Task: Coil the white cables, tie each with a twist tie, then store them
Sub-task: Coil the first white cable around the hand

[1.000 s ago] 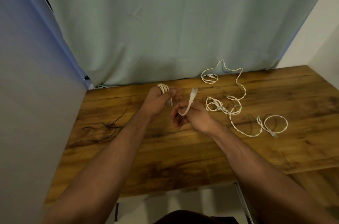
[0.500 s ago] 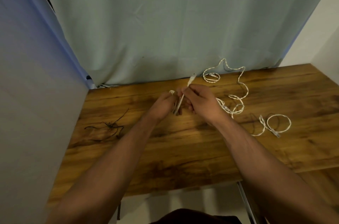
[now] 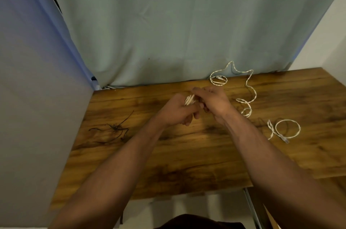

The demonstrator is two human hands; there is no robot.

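My left hand point(image 3: 177, 111) grips a small coiled white cable point(image 3: 189, 99) above the middle of the wooden table point(image 3: 187, 153). My right hand point(image 3: 213, 102) is pressed against the same coil from the right, its fingers closed over the cable's end. Most of the coil is hidden between the two hands. A second white cable point(image 3: 250, 95) lies loose and tangled on the table to the right, running from a loop at the back point(image 3: 218, 79) to a loop at the right point(image 3: 287, 128). Dark twist ties point(image 3: 114, 128) lie on the left of the table.
A pale green curtain point(image 3: 177, 32) hangs behind the table. A grey panel point(image 3: 33, 116) stands along the left side and a white wall point(image 3: 327, 41) at the right. The table's front edge runs just above my lap.
My right hand has brought the cable's free end up and over to the coil in my left hand. Both hands now meet around the coil, and the plug end no longer shows.
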